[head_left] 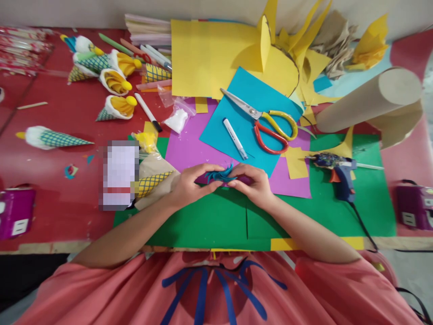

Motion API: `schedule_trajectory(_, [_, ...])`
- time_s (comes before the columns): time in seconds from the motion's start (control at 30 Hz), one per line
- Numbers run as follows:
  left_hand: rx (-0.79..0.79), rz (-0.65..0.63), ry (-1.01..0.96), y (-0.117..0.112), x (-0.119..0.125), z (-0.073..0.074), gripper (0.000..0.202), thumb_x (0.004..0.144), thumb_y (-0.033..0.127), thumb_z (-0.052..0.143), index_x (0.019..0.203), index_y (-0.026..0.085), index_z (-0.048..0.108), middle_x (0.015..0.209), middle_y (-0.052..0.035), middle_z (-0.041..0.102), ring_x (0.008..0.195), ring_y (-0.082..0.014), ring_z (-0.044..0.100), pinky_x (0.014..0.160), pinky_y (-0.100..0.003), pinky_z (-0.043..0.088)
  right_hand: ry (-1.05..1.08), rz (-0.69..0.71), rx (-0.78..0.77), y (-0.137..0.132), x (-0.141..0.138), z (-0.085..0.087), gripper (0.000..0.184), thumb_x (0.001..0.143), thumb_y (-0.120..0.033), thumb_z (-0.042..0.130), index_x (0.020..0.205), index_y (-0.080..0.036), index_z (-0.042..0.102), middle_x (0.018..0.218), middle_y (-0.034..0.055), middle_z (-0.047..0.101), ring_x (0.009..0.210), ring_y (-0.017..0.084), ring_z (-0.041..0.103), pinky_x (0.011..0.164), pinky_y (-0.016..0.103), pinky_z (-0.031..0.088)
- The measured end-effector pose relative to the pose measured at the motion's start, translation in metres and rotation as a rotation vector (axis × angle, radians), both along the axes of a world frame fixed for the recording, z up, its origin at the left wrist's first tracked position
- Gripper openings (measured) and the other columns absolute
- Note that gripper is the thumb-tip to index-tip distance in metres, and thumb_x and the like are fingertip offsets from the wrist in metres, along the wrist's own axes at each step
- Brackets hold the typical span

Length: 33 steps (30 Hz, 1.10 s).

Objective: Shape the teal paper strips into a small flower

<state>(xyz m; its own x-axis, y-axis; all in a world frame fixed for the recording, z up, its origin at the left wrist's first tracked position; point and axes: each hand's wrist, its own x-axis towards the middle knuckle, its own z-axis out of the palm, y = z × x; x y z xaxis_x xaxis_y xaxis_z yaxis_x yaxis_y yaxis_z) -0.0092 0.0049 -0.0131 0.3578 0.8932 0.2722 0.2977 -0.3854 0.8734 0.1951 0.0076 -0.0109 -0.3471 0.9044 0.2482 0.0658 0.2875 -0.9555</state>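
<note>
Between my two hands is a small blue paper piece (221, 174) with curved, petal-like strips. My left hand (192, 183) pinches its left side between thumb and fingers. On its right side, my right hand (252, 183) grips it the same way. Both hands are just above the green sheet (209, 221) and the purple sheet (189, 149). Beyond them, a white marker (235, 138) and scissors (260, 118) with red and yellow handles lie on a blue sheet (216, 122).
A glue gun (338, 174) lies at right, its cord over the table edge. Behind it leans a large paper roll (368, 97). Yellow sheets (209, 58) fill the back. Patterned paper cones (117, 108) lie at left, near a pixelated block (120, 171). Purple boxes (16, 212) flank the workspace.
</note>
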Motion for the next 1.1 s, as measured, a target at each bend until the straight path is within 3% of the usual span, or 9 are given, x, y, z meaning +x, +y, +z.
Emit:
schedule_trajectory(0.27, [-0.003,0.022,0.033,0.000,-0.001,0.001,0.024,0.081,0.026,0.067,0.105,0.023,0.068,0.099,-0.0036,0.075,0.091,-0.0166,0.071,0.085,-0.026,0.057,0.070,0.062,-0.071,0.000,0.002,0.002,0.028,0.088,-0.043,0.058,0.083,-0.017,0.067,0.077,0.0050,0.068,0.073,0.015,0.064,0.069,0.028,0.052])
schedule_trajectory(0.4, [0.005,0.018,0.029,0.000,0.000,0.000,0.026,0.081,0.024,0.067,0.107,0.023,0.066,0.101,-0.0029,0.074,0.092,-0.0158,0.070,0.086,-0.025,0.056,0.122,0.116,-0.248,-0.001,0.004,0.003,0.029,0.088,-0.043,0.057,0.088,-0.016,0.067,0.079,0.0037,0.065,0.059,0.010,0.059,0.055,0.023,0.050])
schedule_trajectory(0.57, [-0.011,-0.010,-0.028,-0.002,-0.001,-0.005,0.037,0.078,0.022,0.070,0.114,0.024,0.061,0.108,-0.0040,0.071,0.099,-0.0160,0.068,0.089,-0.026,0.055,0.253,0.169,-0.402,-0.002,0.004,0.002,0.029,0.083,-0.044,0.063,0.091,-0.016,0.063,0.080,0.0021,0.061,0.059,0.008,0.056,0.053,0.020,0.050])
schedule_trajectory(0.8, [-0.065,0.005,-0.035,-0.004,-0.003,-0.012,0.038,0.076,0.029,0.071,0.112,0.022,0.060,0.106,-0.0069,0.070,0.100,-0.0184,0.067,0.089,-0.030,0.054,0.423,0.264,-0.439,0.000,0.003,-0.003,0.022,0.084,-0.035,0.065,0.094,-0.016,0.059,0.075,-0.0014,0.055,0.060,0.007,0.053,0.054,0.019,0.047])
schedule_trajectory(1.1, [0.068,-0.045,-0.098,0.001,-0.002,-0.008,0.035,0.076,0.017,0.071,0.110,0.023,0.062,0.102,-0.0044,0.069,0.099,-0.0155,0.065,0.090,-0.027,0.052,0.403,0.297,-0.481,0.000,0.003,-0.003,0.021,0.083,-0.032,0.066,0.086,-0.017,0.051,0.072,-0.0027,0.051,0.058,0.008,0.050,0.054,0.020,0.041])
